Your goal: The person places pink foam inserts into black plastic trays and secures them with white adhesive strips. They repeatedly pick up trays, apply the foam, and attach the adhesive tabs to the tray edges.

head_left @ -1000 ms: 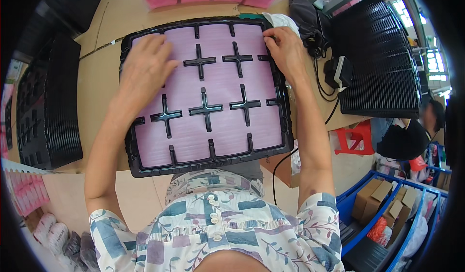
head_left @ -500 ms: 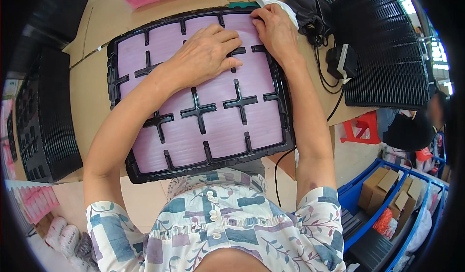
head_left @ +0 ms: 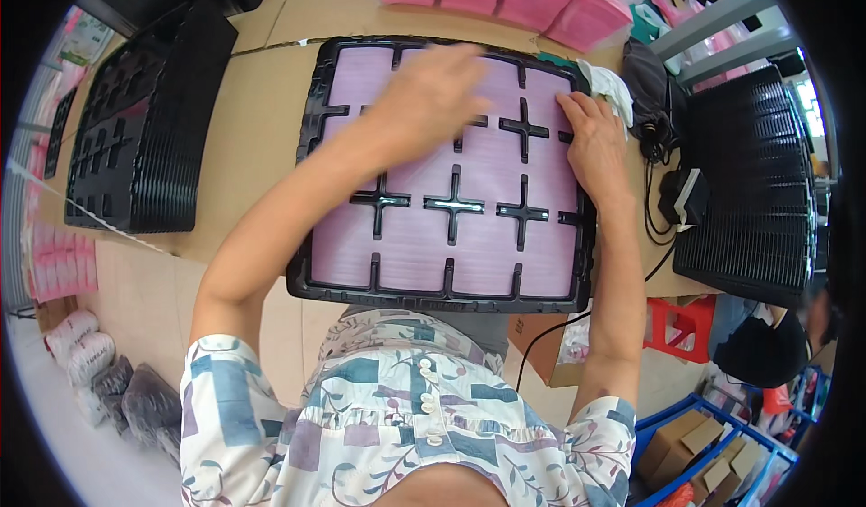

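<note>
A black plastic tray (head_left: 442, 305) lies before me with a thin pink foam sheet (head_left: 415, 245) in it. Black cross-shaped dividers (head_left: 453, 204) of the tray show through the pink surface. My left hand (head_left: 433, 96) is over the upper middle of the sheet. Motion smears its fingers, and it hides some dividers. At the upper right side, my right hand (head_left: 597, 142) has its fingers bent and apart, their tips on the sheet by the tray's rim. I see nothing held in it.
Stacked black trays stand at left (head_left: 135, 133) and right (head_left: 749, 182). Packed pink foam (head_left: 505, 2) lies at the far side. A white cloth (head_left: 611, 90), a dark bag (head_left: 645, 83) and a cabled black adapter (head_left: 683, 198) sit right of the tray. A red stool (head_left: 681, 328) stands below.
The view has shifted, so the tray appears farther right and straighter. My right hand has come down from the tray's far right corner along its side. My left hand has moved left over the sheet.
</note>
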A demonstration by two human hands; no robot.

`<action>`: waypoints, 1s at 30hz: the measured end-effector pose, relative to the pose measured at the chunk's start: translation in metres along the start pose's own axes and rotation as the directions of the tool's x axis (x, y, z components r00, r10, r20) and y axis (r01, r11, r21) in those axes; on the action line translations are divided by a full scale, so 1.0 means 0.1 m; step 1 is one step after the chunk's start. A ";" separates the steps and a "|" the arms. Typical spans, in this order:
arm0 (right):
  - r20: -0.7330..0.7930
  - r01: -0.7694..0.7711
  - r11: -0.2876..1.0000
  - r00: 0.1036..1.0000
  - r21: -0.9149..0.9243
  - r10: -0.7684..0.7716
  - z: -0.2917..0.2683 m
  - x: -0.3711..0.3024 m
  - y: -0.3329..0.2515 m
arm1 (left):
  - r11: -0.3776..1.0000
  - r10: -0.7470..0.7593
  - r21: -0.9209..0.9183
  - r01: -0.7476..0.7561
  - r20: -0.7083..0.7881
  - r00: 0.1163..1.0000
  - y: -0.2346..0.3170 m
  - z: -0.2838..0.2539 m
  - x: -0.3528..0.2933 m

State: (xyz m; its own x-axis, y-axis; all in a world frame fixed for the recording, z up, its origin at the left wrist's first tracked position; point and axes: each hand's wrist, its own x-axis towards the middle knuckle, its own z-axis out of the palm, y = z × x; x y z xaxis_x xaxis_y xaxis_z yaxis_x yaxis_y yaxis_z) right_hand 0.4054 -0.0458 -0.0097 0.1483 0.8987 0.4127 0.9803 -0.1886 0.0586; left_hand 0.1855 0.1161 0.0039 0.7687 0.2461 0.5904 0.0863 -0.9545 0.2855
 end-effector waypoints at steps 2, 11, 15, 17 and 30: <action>0.019 -0.007 1.000 1.000 0.010 0.007 0.00 0.02 0.02 | 0.964 -0.129 0.249 0.092 0.138 0.982 -0.39 -0.30 -0.29; -0.113 0.022 0.978 0.994 0.210 0.002 -0.59 -0.34 -0.28 | 0.963 -0.136 0.237 0.130 0.012 0.991 -0.42 -0.81 -0.87; 0.020 -0.214 0.904 0.975 0.370 0.222 -1.01 -1.20 -0.59 | 0.964 -0.264 0.086 0.253 0.166 0.950 0.26 -1.12 -1.26; 0.035 -0.256 0.888 0.964 0.382 0.263 -1.02 -1.46 -0.73 | 0.952 -0.302 0.111 0.284 0.214 0.929 0.36 -1.12 -1.45; 0.059 -0.071 0.984 0.996 0.161 0.062 -0.97 -1.82 -0.87 | 0.968 -0.236 0.162 0.193 0.312 0.920 0.82 -1.35 -1.96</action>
State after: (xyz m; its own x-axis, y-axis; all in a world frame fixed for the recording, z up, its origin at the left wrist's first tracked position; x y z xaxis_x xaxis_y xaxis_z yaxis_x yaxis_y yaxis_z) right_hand 0.2802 -0.2315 -0.0015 0.2164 0.9070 0.3612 0.9755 -0.1858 -0.1179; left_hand -0.0438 0.0119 0.0135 0.8849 0.3989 0.2402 0.3346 -0.9035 0.2678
